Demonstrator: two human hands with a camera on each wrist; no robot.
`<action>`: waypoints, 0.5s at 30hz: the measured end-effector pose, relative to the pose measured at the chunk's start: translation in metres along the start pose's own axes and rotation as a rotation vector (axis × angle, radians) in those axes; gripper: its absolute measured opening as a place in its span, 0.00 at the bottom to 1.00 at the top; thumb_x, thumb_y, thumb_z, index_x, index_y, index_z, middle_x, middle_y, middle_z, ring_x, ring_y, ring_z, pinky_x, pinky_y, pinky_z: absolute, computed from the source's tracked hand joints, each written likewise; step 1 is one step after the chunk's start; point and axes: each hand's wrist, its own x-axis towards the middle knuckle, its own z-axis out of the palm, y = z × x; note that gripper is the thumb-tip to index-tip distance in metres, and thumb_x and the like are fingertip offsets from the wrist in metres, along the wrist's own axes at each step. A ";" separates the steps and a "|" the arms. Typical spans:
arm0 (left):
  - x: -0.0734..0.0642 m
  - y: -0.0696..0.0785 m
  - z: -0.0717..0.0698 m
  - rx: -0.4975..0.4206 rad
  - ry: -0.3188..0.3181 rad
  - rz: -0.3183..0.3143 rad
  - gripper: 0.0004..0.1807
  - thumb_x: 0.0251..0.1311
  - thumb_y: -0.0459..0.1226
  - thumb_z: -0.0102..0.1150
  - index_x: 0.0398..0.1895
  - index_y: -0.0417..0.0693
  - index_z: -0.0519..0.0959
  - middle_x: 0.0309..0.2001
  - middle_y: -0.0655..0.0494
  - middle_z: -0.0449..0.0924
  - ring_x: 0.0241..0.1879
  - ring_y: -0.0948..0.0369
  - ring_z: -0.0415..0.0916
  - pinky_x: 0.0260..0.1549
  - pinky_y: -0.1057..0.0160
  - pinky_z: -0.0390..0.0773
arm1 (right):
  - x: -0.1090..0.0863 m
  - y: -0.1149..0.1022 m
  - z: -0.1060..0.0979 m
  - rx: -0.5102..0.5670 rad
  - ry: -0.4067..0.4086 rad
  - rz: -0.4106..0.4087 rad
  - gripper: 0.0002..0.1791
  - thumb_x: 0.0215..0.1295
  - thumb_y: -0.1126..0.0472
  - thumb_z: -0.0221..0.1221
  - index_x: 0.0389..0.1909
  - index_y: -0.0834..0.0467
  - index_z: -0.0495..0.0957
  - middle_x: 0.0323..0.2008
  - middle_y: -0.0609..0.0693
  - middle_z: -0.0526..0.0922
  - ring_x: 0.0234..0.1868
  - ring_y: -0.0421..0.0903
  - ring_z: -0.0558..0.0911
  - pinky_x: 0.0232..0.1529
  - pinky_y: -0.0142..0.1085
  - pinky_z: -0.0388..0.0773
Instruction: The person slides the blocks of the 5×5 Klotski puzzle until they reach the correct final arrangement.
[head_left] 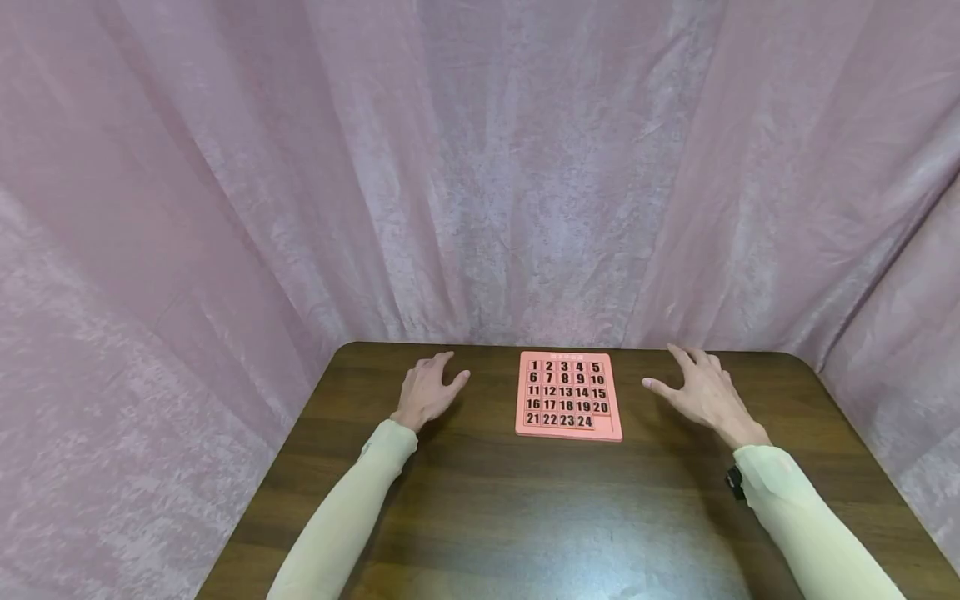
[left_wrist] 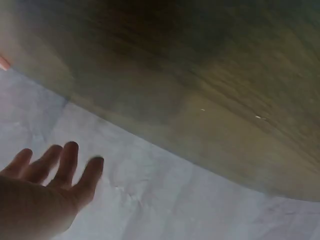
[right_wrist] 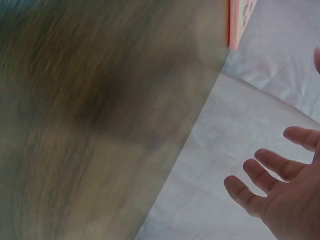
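A pink sliding number puzzle (head_left: 567, 395) lies flat near the far edge of the table. Its tiles run in order from 1 to 24, and the vacant slot is at the lower right corner. Left of the puzzle hovers my left hand (head_left: 429, 390), fingers spread and holding nothing. My right hand (head_left: 707, 395) is on the other side, apart from the puzzle, its fingers loosely extended. In the right wrist view a corner of the puzzle (right_wrist: 240, 22) shows at the top; only a sliver of pink appears at the left wrist view's left edge.
The dark wooden table (head_left: 480, 517) reaches back to a pinkish velvet curtain (head_left: 510, 183), which hangs behind it and along both sides. A black band-like object (head_left: 736, 482) sits at the right wrist, by the pale sleeve (head_left: 787, 500).
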 end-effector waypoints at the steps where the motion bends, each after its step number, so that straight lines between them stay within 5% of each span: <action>1: 0.000 0.002 0.000 -0.010 0.002 -0.005 0.43 0.76 0.67 0.48 0.82 0.50 0.70 0.76 0.41 0.77 0.75 0.38 0.74 0.74 0.35 0.71 | 0.000 -0.001 0.001 0.008 -0.006 -0.002 0.58 0.74 0.25 0.57 0.87 0.63 0.54 0.81 0.77 0.57 0.79 0.80 0.56 0.74 0.80 0.54; 6: -0.002 0.009 0.003 -0.020 0.010 -0.021 0.41 0.77 0.67 0.48 0.81 0.53 0.72 0.69 0.36 0.82 0.67 0.37 0.81 0.64 0.34 0.79 | -0.001 -0.004 0.004 0.024 -0.024 -0.021 0.55 0.75 0.28 0.59 0.86 0.64 0.57 0.80 0.77 0.61 0.78 0.79 0.60 0.74 0.78 0.59; 15: -0.005 0.023 0.007 -0.152 -0.074 0.040 0.34 0.78 0.60 0.55 0.77 0.52 0.76 0.69 0.41 0.83 0.70 0.40 0.80 0.69 0.37 0.78 | -0.002 -0.009 0.011 0.081 -0.027 -0.071 0.42 0.77 0.44 0.65 0.79 0.67 0.68 0.73 0.76 0.73 0.74 0.78 0.71 0.72 0.74 0.67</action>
